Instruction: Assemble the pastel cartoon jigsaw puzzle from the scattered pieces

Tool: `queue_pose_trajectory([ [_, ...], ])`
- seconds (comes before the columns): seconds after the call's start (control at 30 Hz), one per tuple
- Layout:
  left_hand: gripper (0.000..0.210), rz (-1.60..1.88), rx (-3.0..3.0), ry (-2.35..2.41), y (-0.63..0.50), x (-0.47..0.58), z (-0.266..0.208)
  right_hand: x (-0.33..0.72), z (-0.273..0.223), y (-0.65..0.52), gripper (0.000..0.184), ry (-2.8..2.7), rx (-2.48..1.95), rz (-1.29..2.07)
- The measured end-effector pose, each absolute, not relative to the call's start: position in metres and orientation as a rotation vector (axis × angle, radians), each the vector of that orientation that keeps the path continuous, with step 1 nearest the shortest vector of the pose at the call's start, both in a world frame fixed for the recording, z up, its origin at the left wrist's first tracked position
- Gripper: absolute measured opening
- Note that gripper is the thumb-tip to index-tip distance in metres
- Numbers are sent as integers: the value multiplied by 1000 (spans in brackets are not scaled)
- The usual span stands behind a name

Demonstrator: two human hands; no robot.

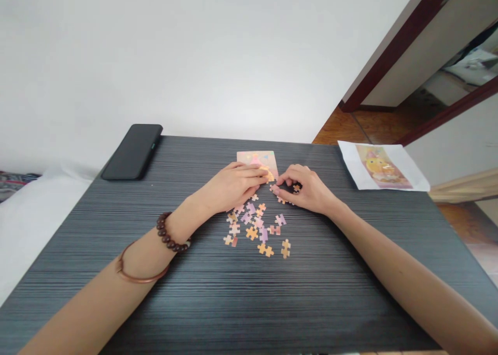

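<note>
Against the white wall [233, 59]: one dark wood-grain table [249, 303], streaked surface. One printed sheet [383, 165], creased, at the far right, bearing a yellow chick-like figure. One black phone or power bank [132, 151], far left corner; a knock outward could tip it off, the edge being so close.

Left hand [237, 185]: fingers extended, laid over the lower part of the jigsaw panel; it grips nothing that I can see, though what lies under the palm I cannot tell. Right hand [309, 188]: curled, thumb and forefinger pinched about one pinkish jigsaw piece [272, 188] beside the panel.

One jigsaw panel [252, 158], partly assembled, far middle of the table. Uneven pressure from the left fingers could skew it or spring its joints. Loose pieces [252, 233], pink, lilac and orange, scattered nearer the person; some sit close under the right hand, where a dragging palm could sweep them aside. A piece forced at the wrong notch could bend its tab.

Brands, labels, writing: none legible from here.
</note>
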State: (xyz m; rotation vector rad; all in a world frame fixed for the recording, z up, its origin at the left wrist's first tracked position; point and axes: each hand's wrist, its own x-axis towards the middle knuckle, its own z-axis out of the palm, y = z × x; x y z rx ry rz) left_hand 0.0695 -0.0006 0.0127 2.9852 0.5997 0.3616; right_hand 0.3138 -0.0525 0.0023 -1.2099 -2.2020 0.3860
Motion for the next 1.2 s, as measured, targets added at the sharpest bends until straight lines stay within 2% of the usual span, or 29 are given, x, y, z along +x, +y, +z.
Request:
queue_pose_trajectory([
  [0.4, 38, 386, 2956, 632, -1, 70, 10, 317, 1, -51, 10, -2197, -1184, 411],
  [0.57, 38, 388, 2946, 638, 0, 70, 10, 316, 3, -51, 23, -2216, -1187, 436],
  [0.73, 38, 401, 2937, 635, 0, 70, 9, 317, 3, -52, 9, -2207, -1168, 415],
  [1.2, 39, 387, 2930, 633, -1, 71, 12, 320, -1, -50, 8, -2176, -1208, 431],
])
